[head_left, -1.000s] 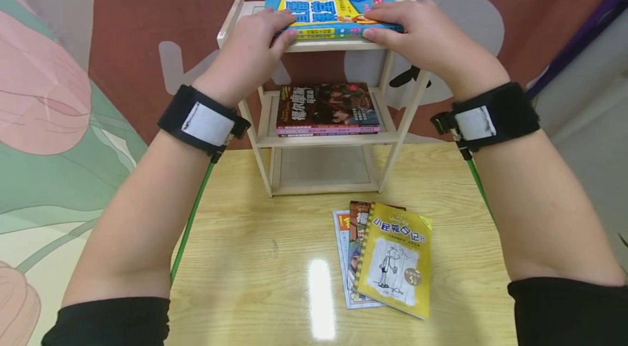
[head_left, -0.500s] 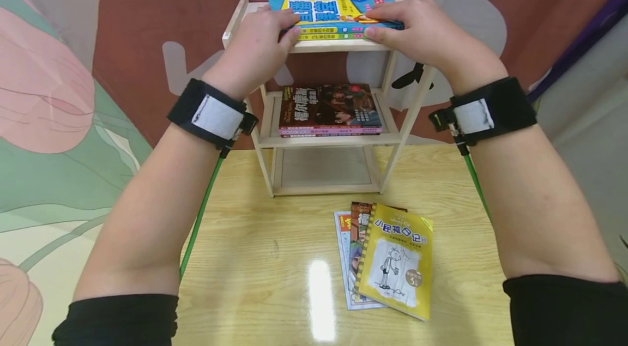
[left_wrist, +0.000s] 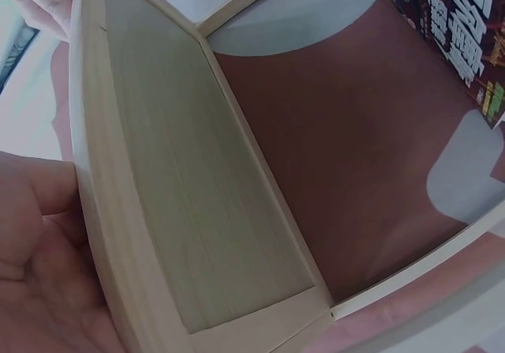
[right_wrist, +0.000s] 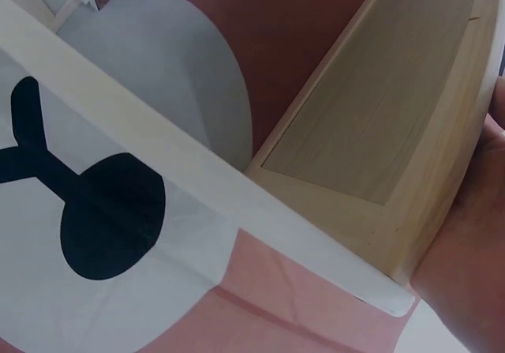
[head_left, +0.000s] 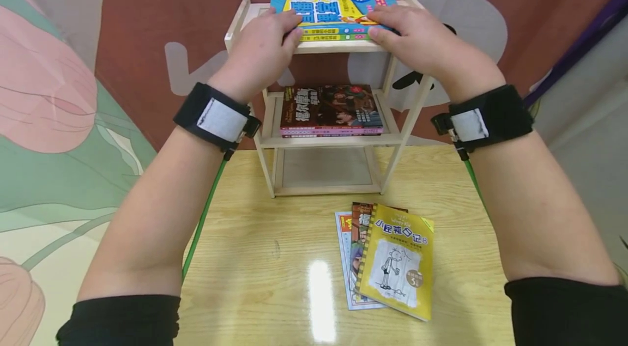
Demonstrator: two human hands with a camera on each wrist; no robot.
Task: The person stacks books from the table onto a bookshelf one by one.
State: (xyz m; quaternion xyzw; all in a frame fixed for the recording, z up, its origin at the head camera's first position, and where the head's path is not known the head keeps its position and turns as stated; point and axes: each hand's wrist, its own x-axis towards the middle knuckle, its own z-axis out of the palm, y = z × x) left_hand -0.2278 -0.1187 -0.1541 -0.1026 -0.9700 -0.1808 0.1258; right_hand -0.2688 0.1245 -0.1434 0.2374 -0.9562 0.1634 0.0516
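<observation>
A stack of blue-covered books [head_left: 347,4] lies flat on the top board of a small white wooden shelf rack [head_left: 333,47]. Two spines show at the stack's front. My left hand [head_left: 262,49] holds its left front corner, thumb at the front edge and fingers over the cover. At the right front corner my right hand [head_left: 422,41] holds it likewise, fingers on the cover and thumb against the spines. Both wrist views look up at the underside of the top board [left_wrist: 189,155], with part of the left hand [left_wrist: 39,250] and right hand [right_wrist: 465,234] beside its front edge.
Dark-covered books [head_left: 331,109] lie stacked on the middle shelf. Below is the bottom shelf [head_left: 324,166]. On the wood-grain floor [head_left: 255,269], a yellow book [head_left: 397,259] overlaps two others. A patterned cloth [head_left: 142,19] hangs close behind the rack.
The lower book's spine shows more plainly beneath the upper one than a second ago. Both hands stay at the stack's corners; the whole view has shifted slightly.
</observation>
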